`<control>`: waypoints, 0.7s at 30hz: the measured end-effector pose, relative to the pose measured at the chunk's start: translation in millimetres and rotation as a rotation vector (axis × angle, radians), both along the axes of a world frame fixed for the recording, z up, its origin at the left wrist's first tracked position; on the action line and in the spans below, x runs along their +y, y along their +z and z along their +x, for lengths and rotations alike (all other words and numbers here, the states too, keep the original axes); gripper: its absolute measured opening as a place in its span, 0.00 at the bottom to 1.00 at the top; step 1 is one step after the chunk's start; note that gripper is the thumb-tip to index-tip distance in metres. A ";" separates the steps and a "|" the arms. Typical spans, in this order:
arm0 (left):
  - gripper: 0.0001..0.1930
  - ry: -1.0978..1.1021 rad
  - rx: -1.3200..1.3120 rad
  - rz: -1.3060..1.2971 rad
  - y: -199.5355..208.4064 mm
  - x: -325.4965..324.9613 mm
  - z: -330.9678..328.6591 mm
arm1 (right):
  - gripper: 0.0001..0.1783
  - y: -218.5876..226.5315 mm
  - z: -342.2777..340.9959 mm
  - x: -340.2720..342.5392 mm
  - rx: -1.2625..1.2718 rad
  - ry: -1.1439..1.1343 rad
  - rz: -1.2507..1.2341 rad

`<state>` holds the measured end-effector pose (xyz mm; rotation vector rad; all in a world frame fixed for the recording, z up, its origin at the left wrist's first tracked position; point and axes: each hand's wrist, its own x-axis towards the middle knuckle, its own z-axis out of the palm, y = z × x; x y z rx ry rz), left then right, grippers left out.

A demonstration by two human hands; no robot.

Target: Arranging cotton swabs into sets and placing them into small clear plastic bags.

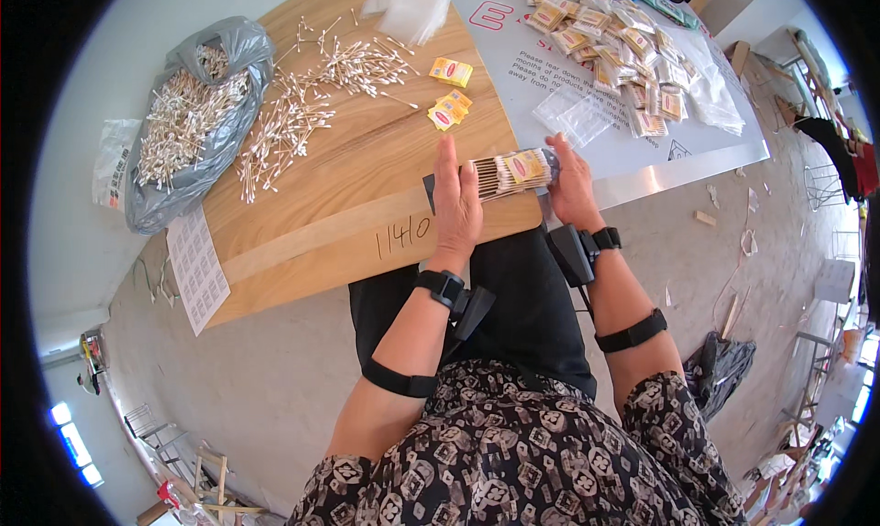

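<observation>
Wooden tabletop: reference for all places below, with handwritten marks along its near edge
Swab bundle, one, brown sticks, yellow label: over the tabletop's near right corner, between your two hands
Your left hand: fingers straight and together, palm against the bundle's left end
Your right hand: fingers bent at the bundle's right end, so that both hands hold it from opposite ends
Yellow cards, two small groups: on the tabletop's right part, beyond your left hand
Loose swabs, white-tipped: scattered over the tabletop's far left part
Grey plastic bag, full of swabs: at the tabletop's left edge
Clear bags, stacked: at the tabletop's far edge
Packed swabs, heaped: right of the tabletop
</observation>
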<state>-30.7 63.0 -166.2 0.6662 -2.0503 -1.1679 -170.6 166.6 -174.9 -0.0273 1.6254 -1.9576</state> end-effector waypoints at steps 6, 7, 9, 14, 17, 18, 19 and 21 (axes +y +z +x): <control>0.26 0.024 0.161 0.259 -5.0 7.3 -18.7 | 0.22 -9.2 6.9 -13.4 -0.215 0.052 -0.207; 0.27 0.021 0.188 0.322 -5.2 7.5 -20.1 | 0.21 -7.5 8.4 -14.6 -0.253 0.040 -0.223; 0.27 0.008 0.244 0.450 -4.2 10.7 -24.6 | 0.20 -7.7 8.2 -14.4 -0.226 0.027 -0.211; 0.28 -0.015 0.351 0.717 -5.4 22.2 -37.6 | 0.20 -7.9 9.0 -14.6 -0.146 0.004 -0.166; 0.27 -0.042 0.379 0.801 -6.9 24.5 -48.5 | 0.21 -5.2 10.5 -15.4 -0.160 -0.018 -0.148; 0.27 -0.072 0.417 0.840 -7.5 24.0 -49.2 | 0.21 -5.2 9.2 -14.7 -0.123 -0.008 -0.136; 0.27 -0.102 0.457 0.877 -7.8 23.7 -49.0 | 0.21 -4.8 8.5 -14.2 -0.086 0.003 -0.124; 0.28 -0.095 0.443 0.866 -3.1 24.6 -49.3 | 0.21 -7.8 6.2 -12.3 -0.095 -0.002 -0.120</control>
